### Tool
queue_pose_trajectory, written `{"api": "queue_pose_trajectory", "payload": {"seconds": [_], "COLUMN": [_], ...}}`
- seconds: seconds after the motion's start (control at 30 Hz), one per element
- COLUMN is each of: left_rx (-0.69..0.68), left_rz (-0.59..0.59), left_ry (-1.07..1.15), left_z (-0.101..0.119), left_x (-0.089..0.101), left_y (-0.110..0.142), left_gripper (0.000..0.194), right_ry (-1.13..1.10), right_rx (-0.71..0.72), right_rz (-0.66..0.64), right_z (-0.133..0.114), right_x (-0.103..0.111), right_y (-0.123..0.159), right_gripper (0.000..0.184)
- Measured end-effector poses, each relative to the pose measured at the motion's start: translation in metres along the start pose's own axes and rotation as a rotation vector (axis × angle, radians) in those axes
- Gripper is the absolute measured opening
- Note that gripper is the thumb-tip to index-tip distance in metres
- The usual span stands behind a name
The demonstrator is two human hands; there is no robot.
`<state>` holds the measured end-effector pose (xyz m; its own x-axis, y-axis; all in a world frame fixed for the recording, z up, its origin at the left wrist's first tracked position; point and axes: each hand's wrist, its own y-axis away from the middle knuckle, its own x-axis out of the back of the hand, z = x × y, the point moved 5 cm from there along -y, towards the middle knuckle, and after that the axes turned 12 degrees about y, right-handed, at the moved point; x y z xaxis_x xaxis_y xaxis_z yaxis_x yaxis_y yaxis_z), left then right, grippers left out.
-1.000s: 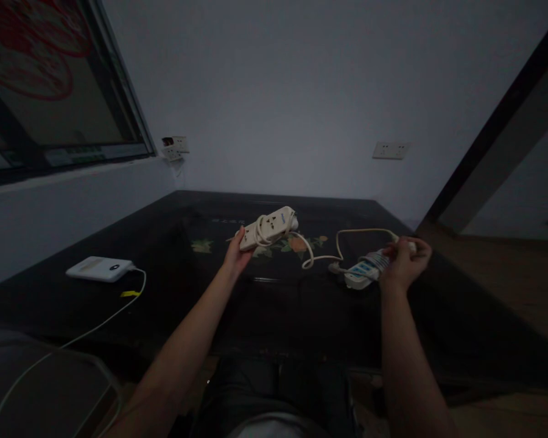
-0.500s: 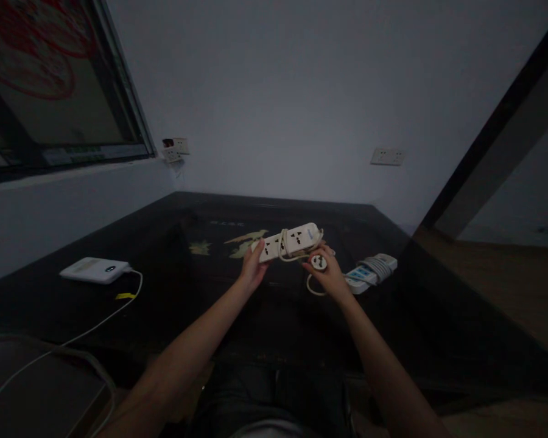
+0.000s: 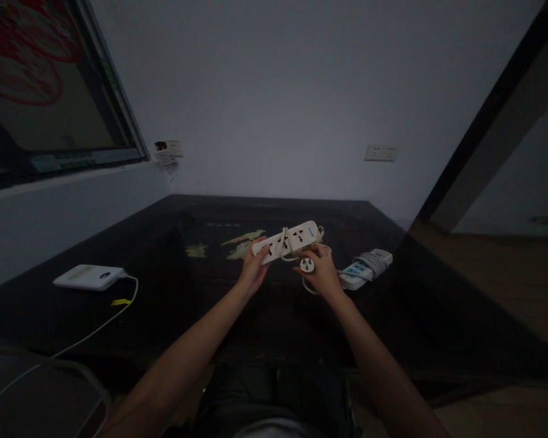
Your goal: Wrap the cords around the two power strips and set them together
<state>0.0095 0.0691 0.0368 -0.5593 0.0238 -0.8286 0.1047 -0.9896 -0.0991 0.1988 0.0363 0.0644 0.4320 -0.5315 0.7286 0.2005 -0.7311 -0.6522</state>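
My left hand (image 3: 252, 270) grips the left end of a white power strip (image 3: 305, 233), thumb on its socket face. The strip is tilted, its right end higher, above the dark table. Its own pale cord (image 3: 284, 243) is wound around the middle, and part of it loops at the right end. Just below that end, my right hand (image 3: 323, 267) is closed on the cord's round plug (image 3: 307, 264), whose pins face me. A length of cord hangs under the right hand. The right palm side is hidden.
A second power strip (image 3: 356, 275), wrapped in grey cord, lies on the dark table (image 3: 420, 322) right of my hands. At left lies a white power bank (image 3: 89, 277) with a white cable (image 3: 91, 333) trailing off the near edge. Wall sockets (image 3: 380, 152) sit behind the table.
My right hand has moved the plug slightly left, closer beneath the strip. My left hand keeps its hold on the strip. The whole view has shifted a little.
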Motion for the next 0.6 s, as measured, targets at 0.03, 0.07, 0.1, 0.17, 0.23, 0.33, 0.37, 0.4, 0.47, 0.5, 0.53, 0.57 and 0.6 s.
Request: {"api": "queue_pose_trajectory", "payload": {"seconds": [0.03, 0.07, 0.1, 0.17, 0.23, 0.33, 0.37, 0.4, 0.47, 0.5, 0.53, 0.57, 0.6], "left_rx": [-0.017, -0.05, -0.097, -0.21, -0.301, -0.339, -0.331, -0.32, -0.295, -0.279, -0.26, -0.235, -0.196], "left_rz": [-0.013, -0.024, -0.031, -0.043, -0.052, -0.076, -0.093, -0.113, -0.148, -0.159, -0.163, -0.163, -0.159], "left_ry": [-0.032, -0.075, -0.125, -0.245, -0.36, -0.492, -0.527, -0.557, -0.58, -0.568, -0.541, -0.502, -0.45], "left_z": [0.001, 0.002, 0.004, 0.011, 0.02, 0.033, 0.038, 0.041, 0.047, 0.05, 0.052, 0.053, 0.054], "left_x": [-0.002, -0.004, -0.006, -0.01, -0.014, -0.017, -0.017, -0.017, -0.016, -0.014, -0.011, -0.008, -0.004], "left_y": [0.002, 0.004, 0.006, 0.01, 0.013, 0.01, 0.008, 0.005, -0.002, -0.005, -0.008, -0.011, -0.014], "left_gripper": [0.04, 0.038, 0.035, 0.031, 0.03, 0.031, 0.03, 0.029, 0.028, 0.028, 0.028, 0.029, 0.031], "right_ry": [0.062, 0.121, 0.17, 0.213, 0.16, -0.035, -0.113, -0.186, -0.294, -0.333, -0.363, -0.393, -0.431], "right_rx": [-0.011, -0.019, -0.02, -0.002, 0.03, 0.021, -0.026, -0.094, -0.234, -0.285, -0.317, -0.336, -0.355], "right_rz": [-0.03, -0.061, -0.092, -0.138, -0.146, -0.11, -0.082, -0.047, 0.03, 0.07, 0.101, 0.117, 0.122], "right_z": [-0.001, -0.002, -0.003, -0.007, -0.009, -0.006, -0.002, 0.004, 0.016, 0.022, 0.026, 0.03, 0.033], "right_x": [-0.001, -0.002, -0.002, -0.002, 0.0, 0.001, 0.0, 0.0, -0.001, -0.001, -0.001, 0.0, 0.0], "right_y": [0.001, 0.002, 0.002, 0.003, 0.002, 0.001, 0.001, 0.001, 0.002, 0.002, 0.002, 0.001, 0.001], "right_gripper": [0.029, 0.03, 0.032, 0.032, 0.027, 0.012, 0.01, 0.011, 0.017, 0.02, 0.024, 0.027, 0.029]}}
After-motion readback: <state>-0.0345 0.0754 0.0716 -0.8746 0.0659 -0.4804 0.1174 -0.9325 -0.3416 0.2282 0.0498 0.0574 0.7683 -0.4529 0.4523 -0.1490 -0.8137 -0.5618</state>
